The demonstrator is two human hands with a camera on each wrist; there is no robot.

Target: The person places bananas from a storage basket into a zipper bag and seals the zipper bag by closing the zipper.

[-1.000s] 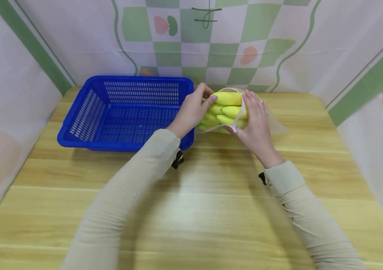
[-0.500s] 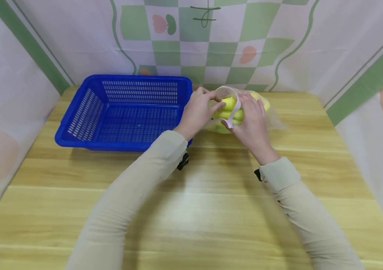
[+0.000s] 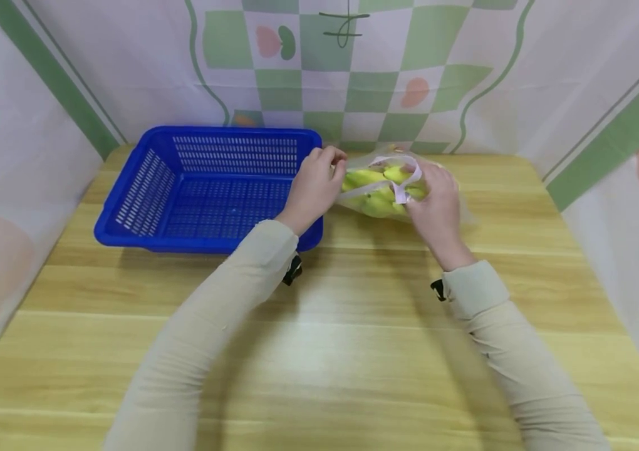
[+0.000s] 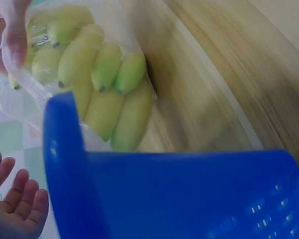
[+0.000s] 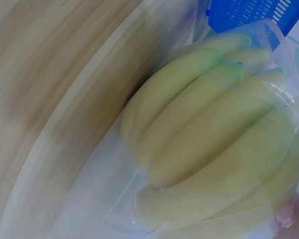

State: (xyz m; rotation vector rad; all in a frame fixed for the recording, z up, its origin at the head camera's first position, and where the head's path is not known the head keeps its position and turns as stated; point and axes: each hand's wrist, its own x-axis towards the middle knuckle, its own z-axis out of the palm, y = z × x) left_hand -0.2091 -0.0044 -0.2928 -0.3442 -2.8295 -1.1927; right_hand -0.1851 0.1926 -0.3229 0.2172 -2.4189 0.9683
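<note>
A clear plastic bag (image 3: 378, 203) with a pale rim lies on its side at the table's back. Inside it is a bunch of yellow-green bananas (image 4: 84, 59), stacked in rows. My right hand (image 3: 438, 203) grips the bag at its mouth, thumb near the rim. In the left wrist view, fingers of that right hand (image 4: 15, 30) show at the bag's edge. My left hand (image 3: 314, 185) is over the basket's right end, left of the bag; its loosely bent fingers (image 4: 27, 199) hold nothing. The bananas (image 5: 204, 134) fill the right wrist view behind the film.
A blue plastic basket (image 3: 207, 243) with slotted walls stands at the back left, just beside the bag. The wooden table (image 3: 319, 351) reaches toward me. A green-and-white checked curtain (image 3: 325, 88) hangs behind.
My left hand pushed at the bananas in the bag's mouth, then drew back left, off them. The bananas sit deeper in the bag. My right hand stays at the mouth, slightly further right.
</note>
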